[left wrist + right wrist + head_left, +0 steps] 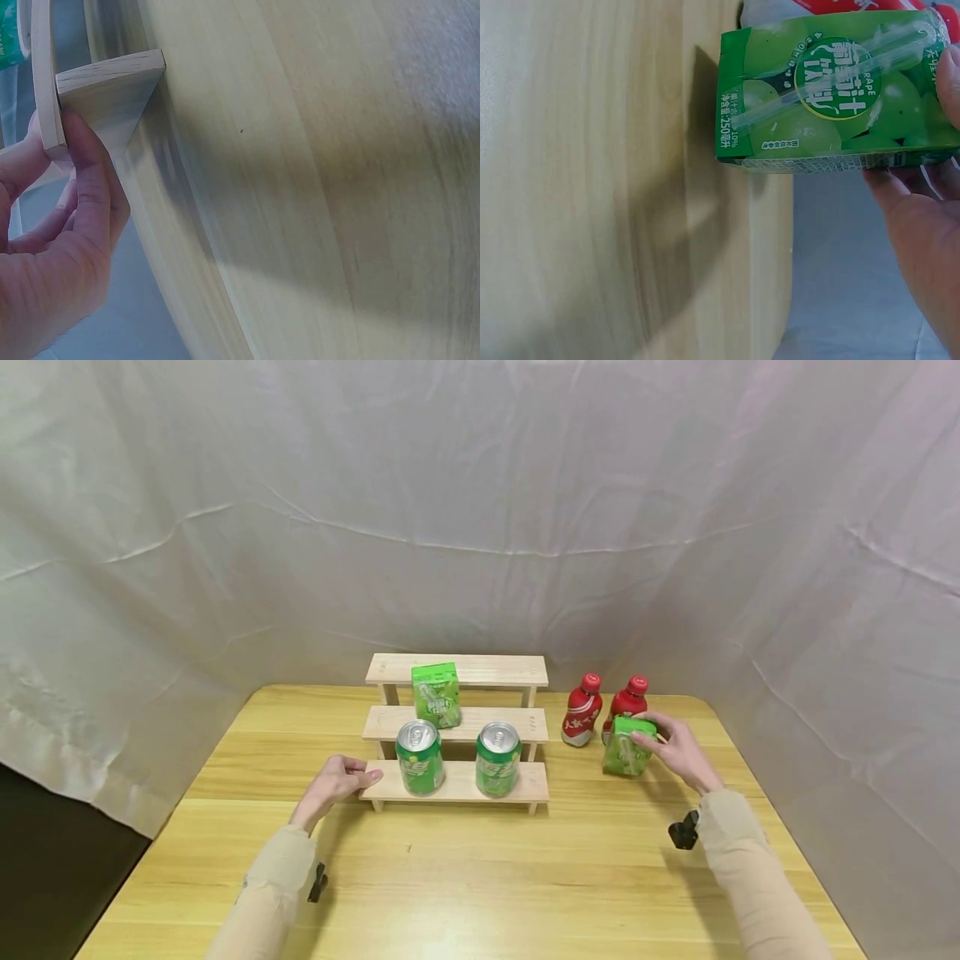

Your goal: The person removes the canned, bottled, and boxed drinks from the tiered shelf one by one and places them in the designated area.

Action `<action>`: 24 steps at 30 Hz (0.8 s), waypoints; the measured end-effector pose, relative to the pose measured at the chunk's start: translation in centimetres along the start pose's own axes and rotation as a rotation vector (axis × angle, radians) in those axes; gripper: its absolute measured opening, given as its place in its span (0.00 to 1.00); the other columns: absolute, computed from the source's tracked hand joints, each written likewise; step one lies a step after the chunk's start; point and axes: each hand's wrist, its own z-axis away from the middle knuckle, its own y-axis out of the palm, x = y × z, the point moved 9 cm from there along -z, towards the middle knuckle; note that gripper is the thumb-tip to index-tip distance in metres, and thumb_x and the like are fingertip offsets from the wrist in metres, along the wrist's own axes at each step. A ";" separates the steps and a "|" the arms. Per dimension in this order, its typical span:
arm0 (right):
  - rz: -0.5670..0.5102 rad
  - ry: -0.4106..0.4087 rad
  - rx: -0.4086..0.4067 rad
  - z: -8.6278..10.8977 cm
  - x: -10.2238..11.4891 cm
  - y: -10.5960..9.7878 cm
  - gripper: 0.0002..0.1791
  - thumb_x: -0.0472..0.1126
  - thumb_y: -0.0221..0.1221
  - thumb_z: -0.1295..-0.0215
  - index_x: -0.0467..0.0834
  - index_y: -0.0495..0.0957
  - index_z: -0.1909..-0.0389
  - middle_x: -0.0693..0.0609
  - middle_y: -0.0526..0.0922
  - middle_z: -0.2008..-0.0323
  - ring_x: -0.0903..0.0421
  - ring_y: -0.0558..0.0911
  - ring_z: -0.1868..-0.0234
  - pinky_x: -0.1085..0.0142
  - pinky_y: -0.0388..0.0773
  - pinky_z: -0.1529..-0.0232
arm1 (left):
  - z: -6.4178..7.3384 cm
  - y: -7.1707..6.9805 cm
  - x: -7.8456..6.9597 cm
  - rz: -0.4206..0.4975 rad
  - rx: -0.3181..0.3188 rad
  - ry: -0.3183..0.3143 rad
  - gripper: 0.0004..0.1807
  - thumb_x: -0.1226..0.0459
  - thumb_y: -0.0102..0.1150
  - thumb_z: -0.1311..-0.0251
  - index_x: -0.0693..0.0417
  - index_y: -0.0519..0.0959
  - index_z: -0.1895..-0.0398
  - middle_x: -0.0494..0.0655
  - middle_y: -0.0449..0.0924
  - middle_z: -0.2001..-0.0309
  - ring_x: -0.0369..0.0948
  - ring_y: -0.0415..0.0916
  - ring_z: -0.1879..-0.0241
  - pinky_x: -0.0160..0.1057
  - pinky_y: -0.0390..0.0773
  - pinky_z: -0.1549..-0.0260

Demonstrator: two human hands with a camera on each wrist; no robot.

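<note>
My left hand (339,782) pinches the left end of the lowest step of a wooden three-step rack (457,783); the left wrist view shows thumb and fingers on either side of the board (46,82). On that step stand two green soda cans (420,760). A green juice box (437,695) is upright on the middle step. At the right, my right hand (675,752) holds a second green juice box (627,748) by its upper part. In the right wrist view this box (832,90) shows grapes and a straw, its bottom end close over the table.
Two red bottles (582,710) stand behind the held box, the right one partly hidden by it. The wooden table (450,877) is enclosed by grey fabric (480,527) at the back and sides. The rack stands near the table's back edge.
</note>
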 end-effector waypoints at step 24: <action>0.085 -0.159 -0.058 -2.9 10.3 3.2 0.28 0.40 0.66 0.34 0.37 0.72 0.34 0.36 0.74 0.35 0.37 0.69 0.32 0.36 0.63 0.30 | -0.2 -0.1 0.0 -0.014 -0.004 -0.006 0.35 0.60 0.62 0.33 0.82 0.64 0.36 0.76 0.77 0.45 0.53 0.82 0.51 0.56 0.79 0.40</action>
